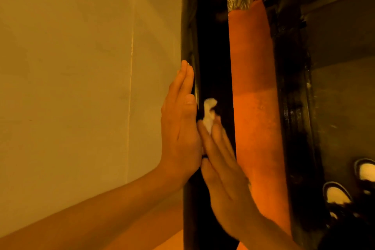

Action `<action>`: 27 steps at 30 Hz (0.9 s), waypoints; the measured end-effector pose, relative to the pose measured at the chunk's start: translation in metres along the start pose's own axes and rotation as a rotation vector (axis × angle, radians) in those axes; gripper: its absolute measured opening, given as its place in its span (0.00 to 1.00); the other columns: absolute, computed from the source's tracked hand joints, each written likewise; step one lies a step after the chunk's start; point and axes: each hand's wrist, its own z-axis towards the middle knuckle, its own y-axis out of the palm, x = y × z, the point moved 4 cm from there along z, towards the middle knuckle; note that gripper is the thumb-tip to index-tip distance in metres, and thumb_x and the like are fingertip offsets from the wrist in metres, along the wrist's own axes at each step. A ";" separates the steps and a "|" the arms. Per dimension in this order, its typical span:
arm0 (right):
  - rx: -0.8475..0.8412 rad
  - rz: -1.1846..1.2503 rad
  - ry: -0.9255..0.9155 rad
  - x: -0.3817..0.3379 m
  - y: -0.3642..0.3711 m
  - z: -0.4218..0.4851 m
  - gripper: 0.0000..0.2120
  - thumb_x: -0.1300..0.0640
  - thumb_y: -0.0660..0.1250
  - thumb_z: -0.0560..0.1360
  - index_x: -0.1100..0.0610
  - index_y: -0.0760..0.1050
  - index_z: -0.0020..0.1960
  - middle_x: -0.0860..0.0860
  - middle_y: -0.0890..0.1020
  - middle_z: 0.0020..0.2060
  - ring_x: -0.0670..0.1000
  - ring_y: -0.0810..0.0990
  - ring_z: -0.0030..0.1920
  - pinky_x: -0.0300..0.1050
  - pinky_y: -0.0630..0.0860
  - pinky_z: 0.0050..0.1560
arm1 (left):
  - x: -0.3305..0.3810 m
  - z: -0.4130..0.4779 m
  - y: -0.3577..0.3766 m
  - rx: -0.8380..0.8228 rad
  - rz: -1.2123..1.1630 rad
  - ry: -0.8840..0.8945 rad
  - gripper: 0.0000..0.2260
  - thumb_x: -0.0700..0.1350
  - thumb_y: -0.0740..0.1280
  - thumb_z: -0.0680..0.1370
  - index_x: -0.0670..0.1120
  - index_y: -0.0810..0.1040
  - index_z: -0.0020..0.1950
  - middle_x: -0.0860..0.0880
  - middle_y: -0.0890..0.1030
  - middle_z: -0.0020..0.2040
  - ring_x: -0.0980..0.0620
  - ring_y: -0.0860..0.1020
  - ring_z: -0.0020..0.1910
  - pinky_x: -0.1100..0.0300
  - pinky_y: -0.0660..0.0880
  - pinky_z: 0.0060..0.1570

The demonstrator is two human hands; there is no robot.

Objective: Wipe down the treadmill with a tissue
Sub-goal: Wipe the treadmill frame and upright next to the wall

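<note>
Your left hand (180, 128) lies flat, fingers straight, against the edge of the pale panel (81, 87) at mid-frame, while your right hand (225, 178), fingers nearly straight too, presses the crumpled white tissue (209, 113) onto the dark upright frame of the treadmill (210, 53), just left of the orange roll (253, 107).

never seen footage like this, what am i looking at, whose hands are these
There is no machine here: one camera worn on a person's head looks at their own two bare hands. The left hand lies flat, fingers straight, along the edge of a dark upright frame, likely the treadmill, beside a pale wall. The right hand presses a white tissue into the dark gap with straight fingers. An orange roll stands to the right; two shoes lie lower right.
</note>
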 end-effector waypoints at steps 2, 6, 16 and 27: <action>-0.033 0.025 0.103 0.000 0.006 -0.020 0.23 0.33 0.40 0.83 0.22 0.36 0.75 0.28 0.37 0.79 0.38 0.37 0.81 0.41 0.36 0.80 | -0.001 -0.001 0.000 -0.012 0.060 0.014 0.23 0.47 0.51 0.87 0.43 0.62 0.82 0.49 0.61 0.83 0.57 0.59 0.81 0.48 0.57 0.81; 0.067 -0.036 0.094 0.022 -0.018 0.076 0.24 0.39 0.39 0.84 0.34 0.41 0.80 0.37 0.41 0.83 0.42 0.38 0.82 0.56 0.38 0.82 | -0.001 0.001 0.000 -0.008 0.129 0.034 0.24 0.44 0.58 0.85 0.42 0.63 0.82 0.47 0.62 0.83 0.55 0.60 0.81 0.44 0.59 0.80; 0.035 0.055 0.275 0.023 0.010 -0.030 0.23 0.25 0.36 0.77 0.17 0.37 0.72 0.22 0.39 0.76 0.33 0.37 0.79 0.54 0.34 0.82 | 0.001 0.000 0.000 0.000 0.158 0.050 0.25 0.40 0.60 0.84 0.42 0.63 0.82 0.48 0.63 0.82 0.55 0.60 0.81 0.47 0.60 0.80; 0.121 -0.124 0.103 0.055 -0.028 0.087 0.26 0.49 0.44 0.87 0.46 0.43 0.83 0.42 0.42 0.83 0.46 0.39 0.83 0.57 0.44 0.83 | 0.002 0.000 0.001 0.012 0.145 0.023 0.29 0.40 0.64 0.80 0.43 0.64 0.82 0.49 0.63 0.82 0.57 0.60 0.81 0.50 0.60 0.80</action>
